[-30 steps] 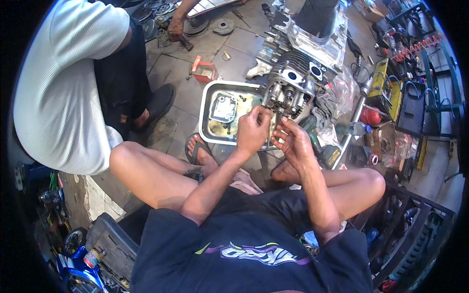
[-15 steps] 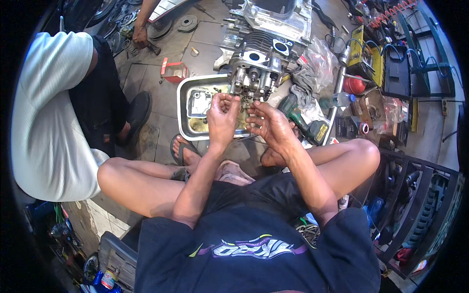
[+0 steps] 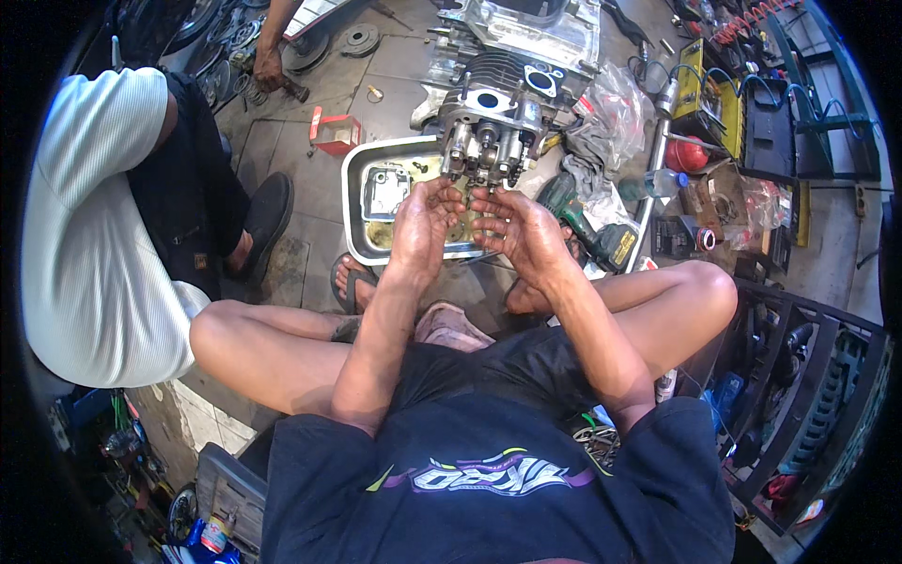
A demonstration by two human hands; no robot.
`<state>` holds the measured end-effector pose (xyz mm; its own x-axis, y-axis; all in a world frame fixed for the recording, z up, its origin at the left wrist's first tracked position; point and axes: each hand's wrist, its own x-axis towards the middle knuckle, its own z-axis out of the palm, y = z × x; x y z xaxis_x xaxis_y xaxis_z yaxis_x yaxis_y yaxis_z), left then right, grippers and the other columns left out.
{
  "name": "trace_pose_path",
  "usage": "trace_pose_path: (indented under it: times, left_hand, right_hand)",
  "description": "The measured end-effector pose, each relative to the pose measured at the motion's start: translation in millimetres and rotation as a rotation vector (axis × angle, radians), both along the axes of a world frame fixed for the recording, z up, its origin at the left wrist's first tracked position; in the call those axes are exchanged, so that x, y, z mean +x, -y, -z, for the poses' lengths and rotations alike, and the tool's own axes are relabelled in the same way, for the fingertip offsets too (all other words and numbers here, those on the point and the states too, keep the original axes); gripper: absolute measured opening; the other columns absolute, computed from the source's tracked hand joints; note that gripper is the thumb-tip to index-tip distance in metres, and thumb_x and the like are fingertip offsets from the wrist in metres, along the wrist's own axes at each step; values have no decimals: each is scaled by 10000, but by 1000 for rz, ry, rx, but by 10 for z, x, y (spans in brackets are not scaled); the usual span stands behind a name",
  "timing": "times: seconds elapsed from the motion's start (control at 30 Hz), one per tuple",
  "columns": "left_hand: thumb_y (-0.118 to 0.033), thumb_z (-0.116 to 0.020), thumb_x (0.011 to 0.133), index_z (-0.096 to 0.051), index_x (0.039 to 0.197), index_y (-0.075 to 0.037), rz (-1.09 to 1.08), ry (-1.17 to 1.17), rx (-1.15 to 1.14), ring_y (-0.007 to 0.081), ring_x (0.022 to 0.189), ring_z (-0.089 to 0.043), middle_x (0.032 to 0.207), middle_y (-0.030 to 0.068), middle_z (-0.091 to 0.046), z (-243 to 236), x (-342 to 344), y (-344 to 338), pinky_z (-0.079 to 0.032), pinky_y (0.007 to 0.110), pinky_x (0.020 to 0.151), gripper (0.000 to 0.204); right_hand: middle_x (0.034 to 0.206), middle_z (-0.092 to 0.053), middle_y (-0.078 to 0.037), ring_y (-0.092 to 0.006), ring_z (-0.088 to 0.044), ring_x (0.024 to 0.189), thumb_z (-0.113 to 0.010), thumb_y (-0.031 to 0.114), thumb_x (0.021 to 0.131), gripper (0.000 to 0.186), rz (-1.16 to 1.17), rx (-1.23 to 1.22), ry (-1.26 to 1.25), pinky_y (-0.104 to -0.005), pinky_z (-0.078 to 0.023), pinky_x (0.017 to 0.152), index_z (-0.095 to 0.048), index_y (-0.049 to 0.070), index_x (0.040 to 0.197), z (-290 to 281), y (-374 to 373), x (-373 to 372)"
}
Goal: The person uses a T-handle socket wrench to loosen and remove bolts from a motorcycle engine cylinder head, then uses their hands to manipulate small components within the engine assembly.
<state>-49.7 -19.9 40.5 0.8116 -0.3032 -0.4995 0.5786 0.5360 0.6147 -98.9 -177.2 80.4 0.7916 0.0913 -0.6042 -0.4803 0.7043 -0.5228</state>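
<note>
On the grey tiled floor [image 3: 399,68], a bulky silver metal engine with a finned cylinder [image 3: 512,81]. Partly hidden by its near end, a rectangular pale-rimmed tray [image 3: 353,211]. At that end, left hand [image 3: 420,228] and right hand [image 3: 529,231], both half-open, fingers curled inward; cannot tell whether pinching anything small.

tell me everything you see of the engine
The engine looks like silvery-grey metal: a broad casing at the far end, a darker finned cylinder, then a head with two dark openings in bright flanges. Small exposed parts crowd its near end, which overlaps the tray in view. The left hand and right hand meet there; exact contact is unclear.
</note>
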Motion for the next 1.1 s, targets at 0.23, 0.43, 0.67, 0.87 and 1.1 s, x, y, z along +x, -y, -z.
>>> trace_pose_path:
  times: [0.23,0.43,0.67,0.87,1.1]
  left_hand:
    - [-238,-512,971,-565,1056,-36,42,-28,-32,168,810,-560,910,61,-588,-61,32,21,-456,299,714,225]
    - [-222,-568,944,-573,1029,-81,21,-45,-67,135,801,-551,907,34,-594,-45,65,77,-444,284,705,165]
    - [-206,-560,938,-566,1029,-83,27,-76,-101,128,802,-548,909,33,-590,-51,81,62,-443,289,693,153]
    - [-223,-522,959,-581,991,-41,23,-84,-95,138,732,-546,834,41,-576,-90,72,106,-444,273,665,194]
    - [-206,-501,940,-541,997,-82,33,-80,-95,146,785,-547,923,52,-590,-67,89,98,-449,293,698,142]
  right_hand:
    - [1009,-621,-73,-187,-635,846,-555,264,952,308,52,-64,-66,-327,-534,740,-584,12,1127,64,-40,-14]
    - [972,-598,-70,-206,-631,847,-592,248,928,238,35,-1,-4,-341,-536,731,-578,38,1039,148,12,-8]
    - [977,-620,-66,-195,-648,861,-604,230,927,209,40,52,-2,-344,-544,732,-581,54,1037,97,1,-1]
    - [1004,-625,-78,-198,-646,868,-564,253,947,262,47,-77,-22,-359,-543,745,-579,31,1085,119,-6,-29]
    - [911,-571,-44,-195,-628,859,-648,192,911,180,25,101,-26,-319,-536,719,-578,47,992,24,19,-1]
